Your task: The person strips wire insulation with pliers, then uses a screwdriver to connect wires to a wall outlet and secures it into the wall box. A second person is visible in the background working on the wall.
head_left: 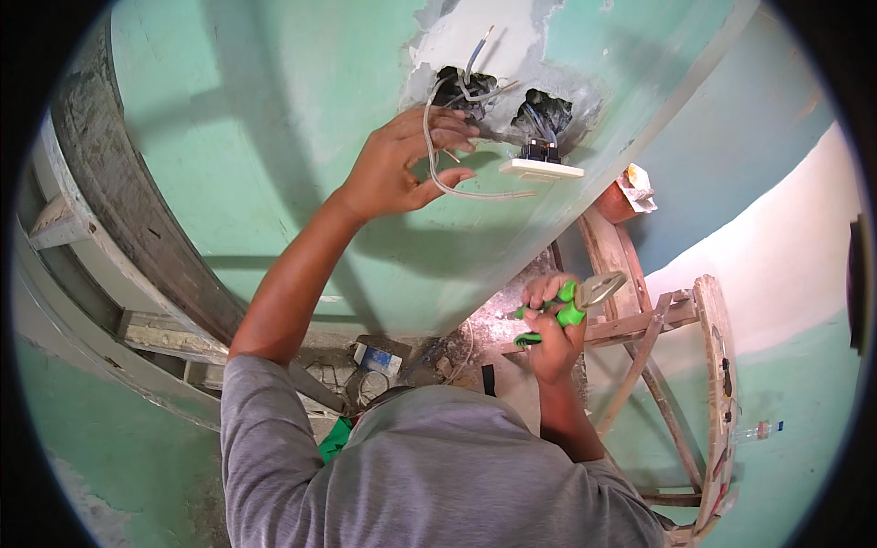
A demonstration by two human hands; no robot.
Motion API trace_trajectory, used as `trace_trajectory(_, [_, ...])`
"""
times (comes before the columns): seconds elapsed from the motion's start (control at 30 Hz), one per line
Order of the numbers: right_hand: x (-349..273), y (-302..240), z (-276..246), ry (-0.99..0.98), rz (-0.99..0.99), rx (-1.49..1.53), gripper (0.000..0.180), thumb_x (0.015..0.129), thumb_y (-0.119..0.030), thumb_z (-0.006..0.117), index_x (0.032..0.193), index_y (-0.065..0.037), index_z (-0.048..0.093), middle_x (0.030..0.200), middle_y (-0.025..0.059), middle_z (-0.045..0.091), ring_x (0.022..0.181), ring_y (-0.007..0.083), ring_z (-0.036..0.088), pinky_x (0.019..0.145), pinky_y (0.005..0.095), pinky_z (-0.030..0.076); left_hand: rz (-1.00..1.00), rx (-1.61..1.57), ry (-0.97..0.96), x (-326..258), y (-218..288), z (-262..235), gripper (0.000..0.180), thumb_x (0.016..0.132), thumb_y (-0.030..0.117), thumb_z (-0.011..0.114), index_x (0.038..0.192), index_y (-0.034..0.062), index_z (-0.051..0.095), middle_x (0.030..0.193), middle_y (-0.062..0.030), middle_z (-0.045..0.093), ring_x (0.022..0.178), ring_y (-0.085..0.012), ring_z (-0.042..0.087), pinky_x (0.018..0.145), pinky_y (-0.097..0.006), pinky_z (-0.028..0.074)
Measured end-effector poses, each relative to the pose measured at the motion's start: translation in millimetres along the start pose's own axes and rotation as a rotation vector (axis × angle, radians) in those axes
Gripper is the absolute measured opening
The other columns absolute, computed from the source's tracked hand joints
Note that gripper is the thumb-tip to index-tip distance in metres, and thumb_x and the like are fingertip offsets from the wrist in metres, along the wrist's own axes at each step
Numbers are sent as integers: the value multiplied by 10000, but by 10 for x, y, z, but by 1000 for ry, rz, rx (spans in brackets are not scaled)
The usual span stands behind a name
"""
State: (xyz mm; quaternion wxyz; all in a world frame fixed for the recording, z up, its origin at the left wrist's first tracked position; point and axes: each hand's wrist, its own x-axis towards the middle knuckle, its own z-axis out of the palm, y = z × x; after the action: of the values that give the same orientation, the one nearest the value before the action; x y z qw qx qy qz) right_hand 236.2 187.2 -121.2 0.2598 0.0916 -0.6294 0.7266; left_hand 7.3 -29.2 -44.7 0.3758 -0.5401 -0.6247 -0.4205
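My left hand is raised to the wall beside the left of two rough wall holes. Its fingers and thumb are apart, and a loose grey wire curves down in front of them. A blue wire with a bare tip sticks up from the same hole. Out of the right hole more wires run to a white switch or socket plate with black modules, hanging face down. Lower right, my right hand is closed round green-handled pliers, their metal jaws pointing up and right.
On the left stands a ladder-like frame. A wooden stepladder is at the right, with an orange-red container on top and a clear bottle beside it. Debris and a blue-white box lie on the floor.
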Motion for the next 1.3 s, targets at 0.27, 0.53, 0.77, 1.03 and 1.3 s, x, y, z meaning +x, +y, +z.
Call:
trace_trajectory(0.27, [-852, 453, -1091, 157, 417, -302, 182, 832, -74, 625, 1004, -70, 566, 919, 16, 558, 846, 117, 545, 714, 294, 479, -86, 209, 100, -414, 317, 14, 467, 901, -35, 756, 1359, 10, 672, 1443, -211, 656, 1368, -394, 605, 1148, -472, 462])
trace_trajectory(0.53, [-1159, -370, -2672, 603, 570, -905, 368, 865, -221, 678, 1197, -71, 630, 990, 171, 710, 953, 350, 698, 859, 475, 539, -631, 232, 7, -1473, 711, 331, 363, 1075, 144, 623, 1392, -31, 646, 1418, -171, 672, 1198, -278, 665, 921, -367, 541])
trace_trajectory(0.77, [-1233, -1763, -4164, 818, 669, -1727, 391, 900, -318, 673, 1138, -39, 538, 1029, 274, 727, 999, 485, 708, 887, 603, 545, -1117, 50, -169, -2518, 1170, 803, 321, 1069, 156, 641, 1340, -11, 688, 1334, -102, 712, 945, -175, 628, 822, -318, 531])
trace_trajectory(1.03, [-2121, -3081, -6022, 955, 948, -1916, 619, 918, -577, 716, 1216, -45, 613, 1111, 245, 746, 1078, 422, 719, 907, 536, 552, -1130, -9, -333, -1945, 1563, 1629, 320, 1058, 140, 650, 1343, -2, 680, 1364, -94, 701, 893, -140, 625, 779, -285, 534])
trace_trajectory(1.3, [-2590, -3160, -6427, 950, 1164, -1855, 631, 827, -582, 826, 1154, -58, 698, 1191, 178, 749, 1153, 383, 700, 961, 499, 541, -1026, 7, -407, -1661, 1557, 1991, 282, 1058, 129, 651, 1305, 1, 698, 1360, -88, 707, 863, -129, 616, 712, -271, 500])
